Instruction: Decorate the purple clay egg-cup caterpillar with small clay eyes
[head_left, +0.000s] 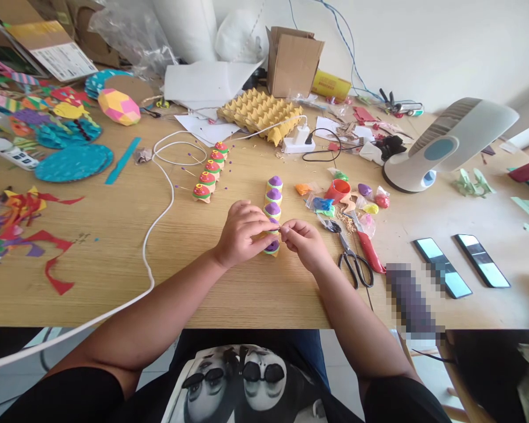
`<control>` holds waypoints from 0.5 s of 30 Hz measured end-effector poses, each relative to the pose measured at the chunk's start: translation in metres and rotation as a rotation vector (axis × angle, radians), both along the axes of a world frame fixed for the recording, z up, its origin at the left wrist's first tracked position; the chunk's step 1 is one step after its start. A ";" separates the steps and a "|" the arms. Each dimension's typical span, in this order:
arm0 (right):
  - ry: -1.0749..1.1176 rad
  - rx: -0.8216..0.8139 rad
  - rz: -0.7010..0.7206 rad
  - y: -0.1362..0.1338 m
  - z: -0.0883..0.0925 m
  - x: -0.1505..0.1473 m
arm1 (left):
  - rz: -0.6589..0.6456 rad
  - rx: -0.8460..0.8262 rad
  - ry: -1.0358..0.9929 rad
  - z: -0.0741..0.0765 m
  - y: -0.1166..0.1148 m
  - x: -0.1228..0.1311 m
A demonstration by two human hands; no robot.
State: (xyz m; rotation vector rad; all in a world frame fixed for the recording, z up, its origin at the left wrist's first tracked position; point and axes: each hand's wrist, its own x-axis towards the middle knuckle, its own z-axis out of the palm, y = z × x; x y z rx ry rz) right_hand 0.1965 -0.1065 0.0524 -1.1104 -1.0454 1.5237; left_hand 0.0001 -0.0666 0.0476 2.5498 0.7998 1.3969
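A row of purple-topped craft pieces (pixel 274 202) with yellow and green rims runs toward me on the wooden table (pixel 167 282). My left hand (pixel 242 233) is curled over the nearest piece of that row. My right hand (pixel 303 241) pinches something tiny against the same piece; I cannot make out what. The fingertips of both hands meet there. A second row of red-topped pieces (pixel 210 171) lies further left.
Scissors with red handles (pixel 356 258) lie right of my right hand, beside clay lumps in bags (pixel 365 202) and a red cup (pixel 337 190). A white cable (pixel 158 200) curves on the left. A fan (pixel 445 147), two phones (pixel 462 264), an egg tray (pixel 260 111) and paper scraps (pixel 22 229) surround the area.
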 end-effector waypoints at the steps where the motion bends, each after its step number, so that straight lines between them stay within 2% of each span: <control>1: 0.011 0.001 -0.002 0.000 0.000 0.001 | -0.007 0.006 -0.005 0.000 0.000 0.000; 15: 0.019 0.003 0.039 -0.002 0.004 -0.003 | 0.037 0.024 -0.001 0.001 -0.002 0.000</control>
